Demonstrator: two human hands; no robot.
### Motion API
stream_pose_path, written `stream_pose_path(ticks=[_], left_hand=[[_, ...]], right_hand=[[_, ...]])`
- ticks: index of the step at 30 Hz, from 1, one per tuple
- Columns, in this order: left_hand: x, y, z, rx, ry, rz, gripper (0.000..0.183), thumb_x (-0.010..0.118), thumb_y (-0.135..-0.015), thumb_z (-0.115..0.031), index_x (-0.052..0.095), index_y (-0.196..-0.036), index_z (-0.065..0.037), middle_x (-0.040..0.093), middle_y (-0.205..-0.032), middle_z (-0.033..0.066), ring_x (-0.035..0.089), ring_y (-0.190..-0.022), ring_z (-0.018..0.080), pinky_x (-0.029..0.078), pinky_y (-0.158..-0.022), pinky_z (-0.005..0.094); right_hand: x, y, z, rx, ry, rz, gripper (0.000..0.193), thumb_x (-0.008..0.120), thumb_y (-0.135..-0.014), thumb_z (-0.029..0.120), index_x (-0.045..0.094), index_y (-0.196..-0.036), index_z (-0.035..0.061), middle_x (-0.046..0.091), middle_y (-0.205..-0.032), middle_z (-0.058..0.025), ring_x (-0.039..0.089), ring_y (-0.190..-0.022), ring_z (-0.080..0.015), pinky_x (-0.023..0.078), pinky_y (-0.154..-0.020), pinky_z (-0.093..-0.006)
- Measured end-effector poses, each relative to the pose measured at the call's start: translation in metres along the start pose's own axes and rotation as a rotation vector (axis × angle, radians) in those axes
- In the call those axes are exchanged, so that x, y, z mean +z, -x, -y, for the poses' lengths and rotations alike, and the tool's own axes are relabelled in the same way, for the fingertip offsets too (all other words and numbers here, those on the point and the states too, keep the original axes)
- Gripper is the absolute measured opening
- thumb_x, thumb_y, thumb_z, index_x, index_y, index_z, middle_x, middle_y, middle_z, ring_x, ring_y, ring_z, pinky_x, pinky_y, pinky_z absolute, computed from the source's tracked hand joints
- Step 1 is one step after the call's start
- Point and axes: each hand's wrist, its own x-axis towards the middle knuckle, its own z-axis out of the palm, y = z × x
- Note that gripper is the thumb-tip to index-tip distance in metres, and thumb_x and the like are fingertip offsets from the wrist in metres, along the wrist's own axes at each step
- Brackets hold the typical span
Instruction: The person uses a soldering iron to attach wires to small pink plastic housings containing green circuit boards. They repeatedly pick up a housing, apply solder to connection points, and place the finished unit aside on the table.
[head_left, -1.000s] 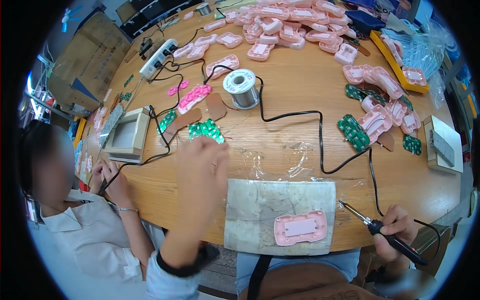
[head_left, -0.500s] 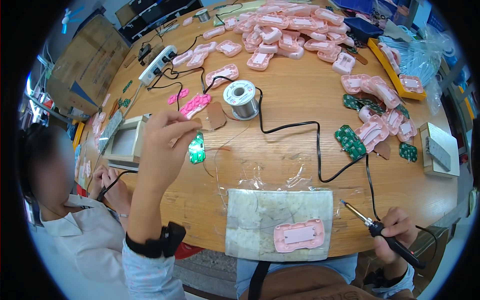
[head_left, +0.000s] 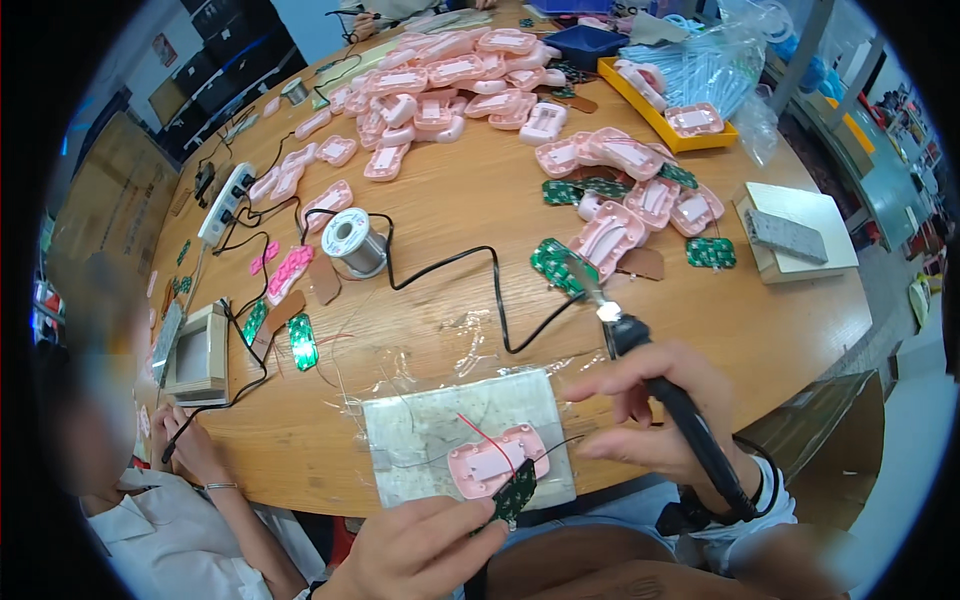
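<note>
My left hand [head_left: 425, 545] pinches a small green circuit board [head_left: 516, 493] by its edge, tilted over the near rim of a pink plastic shell [head_left: 470, 470]. A red wire and a dark wire stick out from the board. The shell lies open side up on a pale worn mat [head_left: 390, 425]. In my right hand [head_left: 705, 385] is a soldering iron [head_left: 692, 428], its black handle lying across the hand and its tip pointing away from me. The thumb and forefinger of that hand are spread, close to the dark wire's end.
A solder spool [head_left: 355, 245] stands beyond the mat, with a black cord [head_left: 450, 262] winding past it. Pink shells [head_left: 455, 70] are heaped at the back. Green boards [head_left: 555, 265] lie at right, near a wooden block [head_left: 800, 225]. Another person [head_left: 200, 500] sits at left.
My left hand has come back from the far left of the table and now holds a wired board over the shell. My right hand has raised the iron and opened its thumb and forefinger.
</note>
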Motion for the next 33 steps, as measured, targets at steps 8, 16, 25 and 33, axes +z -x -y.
stream_pose_path(ticks=[8,16,25,33], left_hand=[[-0.002,0.009,-0.015,-0.106,0.062,-0.213,0.026,0.075,-0.064,0.009,0.073,-0.087,-0.003,0.061,-0.101,0.0140,0.059,-0.074,0.0214,0.047,-0.058,0.0280],[-0.001,0.003,-0.021,0.084,0.177,-0.048,0.018,0.070,-0.066,0.002,0.070,-0.084,0.002,0.064,-0.098,0.0169,0.061,-0.076,0.0272,0.050,-0.061,0.0308],[-0.006,-0.015,-0.025,0.248,0.276,0.161,0.019,0.066,-0.068,0.000,0.066,-0.086,0.004,0.063,-0.100,0.0167,0.062,-0.081,0.0301,0.055,-0.064,0.0332],[-0.013,-0.018,-0.015,-0.078,0.390,0.216,0.017,0.064,-0.075,0.005,0.061,-0.091,0.002,0.062,-0.111,0.0198,0.060,-0.101,0.0329,0.051,-0.082,0.0344]], right_hand=[[0.004,0.013,0.009,0.187,-0.296,-0.166,0.039,0.079,-0.073,0.000,0.049,-0.098,0.0019,0.067,-0.096,-0.0166,0.068,-0.089,-0.0200,0.059,-0.072,-0.0264],[0.003,0.012,0.004,0.327,-0.601,0.057,0.027,0.073,-0.079,-0.003,0.049,-0.092,0.0016,0.065,-0.087,-0.0081,0.068,-0.086,-0.0143,0.056,-0.072,-0.0227],[-0.006,-0.006,0.016,0.483,-0.697,0.455,0.027,0.076,-0.078,0.003,0.054,-0.093,0.0022,0.068,-0.087,-0.0088,0.068,-0.081,-0.0103,0.052,-0.064,-0.0185],[-0.003,0.002,0.021,0.383,-0.537,0.316,0.025,0.076,-0.078,0.003,0.054,-0.091,0.0026,0.065,-0.082,-0.0042,0.065,-0.076,-0.0078,0.053,-0.065,-0.0202]])
